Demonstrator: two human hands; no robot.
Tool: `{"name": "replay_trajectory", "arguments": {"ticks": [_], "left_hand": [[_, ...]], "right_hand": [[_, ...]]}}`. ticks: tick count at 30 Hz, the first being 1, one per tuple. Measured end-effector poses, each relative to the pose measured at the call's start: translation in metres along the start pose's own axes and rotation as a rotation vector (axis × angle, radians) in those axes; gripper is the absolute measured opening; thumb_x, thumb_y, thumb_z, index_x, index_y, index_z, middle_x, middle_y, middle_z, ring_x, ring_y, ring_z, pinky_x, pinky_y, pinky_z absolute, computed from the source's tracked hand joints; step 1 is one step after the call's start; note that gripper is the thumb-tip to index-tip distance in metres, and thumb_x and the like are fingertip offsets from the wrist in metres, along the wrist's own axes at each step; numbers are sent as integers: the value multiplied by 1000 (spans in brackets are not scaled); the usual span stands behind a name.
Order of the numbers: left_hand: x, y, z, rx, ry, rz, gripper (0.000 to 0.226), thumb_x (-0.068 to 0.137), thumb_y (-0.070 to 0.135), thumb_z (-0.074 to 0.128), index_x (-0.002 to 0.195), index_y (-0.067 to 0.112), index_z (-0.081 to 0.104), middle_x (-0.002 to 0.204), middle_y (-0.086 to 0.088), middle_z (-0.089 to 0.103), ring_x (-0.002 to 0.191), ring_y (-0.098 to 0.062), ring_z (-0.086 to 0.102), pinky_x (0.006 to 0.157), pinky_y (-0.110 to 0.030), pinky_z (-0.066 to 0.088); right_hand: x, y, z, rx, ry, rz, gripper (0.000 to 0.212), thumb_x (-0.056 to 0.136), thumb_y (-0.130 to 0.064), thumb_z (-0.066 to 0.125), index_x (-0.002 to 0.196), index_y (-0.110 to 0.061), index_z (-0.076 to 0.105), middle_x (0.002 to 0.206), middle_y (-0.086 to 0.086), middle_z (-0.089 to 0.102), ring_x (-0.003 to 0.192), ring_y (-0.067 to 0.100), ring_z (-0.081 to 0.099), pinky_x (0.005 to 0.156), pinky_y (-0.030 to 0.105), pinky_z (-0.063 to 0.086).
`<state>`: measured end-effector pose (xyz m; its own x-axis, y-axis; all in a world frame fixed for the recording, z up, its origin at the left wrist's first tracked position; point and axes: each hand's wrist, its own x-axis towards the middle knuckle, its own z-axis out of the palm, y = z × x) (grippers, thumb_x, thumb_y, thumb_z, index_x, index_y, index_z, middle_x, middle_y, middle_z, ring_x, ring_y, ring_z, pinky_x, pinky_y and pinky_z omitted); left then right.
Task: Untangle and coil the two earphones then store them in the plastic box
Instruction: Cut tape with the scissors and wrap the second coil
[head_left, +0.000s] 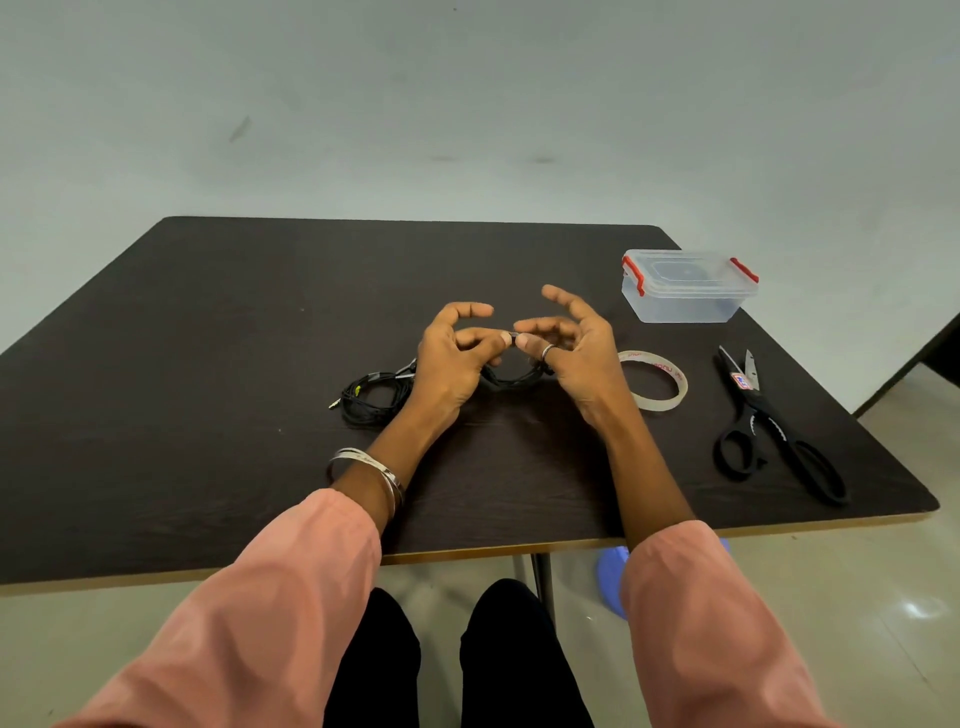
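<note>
A: Where do the person's hands sit?

B: Both are raised just above the middle of the dark table (208, 364). The left hand (452, 358) and the right hand (576, 348) meet thumb to thumb, and together they pinch a small dark piece of a black earphone cord (511, 376) between their fingertips. The cord hangs in a loop beneath the two hands, down toward the tabletop.

A: So both hands are gripping?

B: Yes, each one nips the cord with thumb and a finger. The remaining fingers of the right hand spread upward and loose; the left index finger arches over the pinch. A ring (546, 352) shows on the right thumb and bangles (369, 467) circle the left wrist.

A: And the other earphone?

B: A second earphone bundle (371, 397) lies on the table just left of the left hand, black, loosely heaped, its jack pointing left. Whether it joins the held cord behind the hand cannot be told.

A: The container?

B: The plastic box (685, 286), clear with red clips, stands at the far right of the table with its lid on, well apart from the hands.

A: Anything else there?

B: A roll of tape (657, 379) lies just right of the right hand, and black scissors (779, 426) rest nearer the right edge. Pink sleeves (260, 597) cover both forearms.
</note>
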<state>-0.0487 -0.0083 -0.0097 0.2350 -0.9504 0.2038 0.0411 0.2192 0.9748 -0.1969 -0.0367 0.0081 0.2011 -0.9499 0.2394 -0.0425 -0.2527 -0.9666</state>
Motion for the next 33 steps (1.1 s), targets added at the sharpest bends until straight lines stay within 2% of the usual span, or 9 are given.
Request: {"name": "replay_trajectory", "arguments": {"ticks": [5,9,14,17,20,22,27,29,33], "left_hand": [[-5,0,2,150,15,31,32,83,14,73,111,10,59,81,-8,75,69,-20,71,74,-28,57],[-11,5,4,222,49,52,16,83,12,72,98,6,72,79,-8,75,65,-12,69,63,-20,53],[-17,16,-2,441,12,33,9,84,13,71,90,9,76,80,0,74,61,0,65,59,-9,48],[-23,19,-4,551,-37,18,5,82,9,73,86,8,76,82,-2,74,60,-1,65,61,-14,54],[-24,16,-6,701,-31,9,4,81,12,73,81,11,77,77,-5,74,59,-9,63,71,-27,57],[-25,18,-8,753,-53,-9,4,82,14,73,80,12,76,74,-4,72,61,-11,63,74,-31,57],[-20,28,-5,874,-11,23,12,85,22,70,82,12,76,87,-6,74,83,-19,68,80,-33,55],[-12,34,2,838,-11,37,11,85,21,70,82,12,76,84,-4,73,81,-17,67,81,-33,55],[12,46,30,667,-98,30,12,86,18,69,78,11,74,79,1,72,61,-10,60,70,-28,56]], "right_hand": [[-4,-2,0,-72,67,-31,50,81,-1,71,126,-13,55,88,7,75,87,15,71,82,29,57],[-12,-5,-2,-17,130,21,48,78,-2,75,122,-12,60,84,9,75,79,19,71,74,29,58],[-29,-6,-9,15,173,204,29,80,2,71,108,4,63,85,21,72,70,23,68,62,28,57],[-33,-4,-9,-193,138,232,17,82,-4,72,98,1,69,81,16,73,67,20,67,69,31,57],[-32,-5,-7,-530,102,149,12,83,-12,71,94,-8,73,84,5,74,75,12,68,72,21,53],[-32,-7,-7,-613,88,125,14,84,-12,70,97,-8,73,86,4,73,76,10,67,71,17,48],[-31,-12,-16,-552,95,138,11,85,-10,70,95,-9,73,84,5,73,75,10,68,72,20,53],[-27,-19,-24,-504,140,122,6,84,-9,70,88,-12,73,79,3,73,71,8,68,70,18,54],[-4,-38,-56,-345,298,92,22,85,-2,63,70,-18,69,75,5,73,63,12,67,60,18,52]]}}
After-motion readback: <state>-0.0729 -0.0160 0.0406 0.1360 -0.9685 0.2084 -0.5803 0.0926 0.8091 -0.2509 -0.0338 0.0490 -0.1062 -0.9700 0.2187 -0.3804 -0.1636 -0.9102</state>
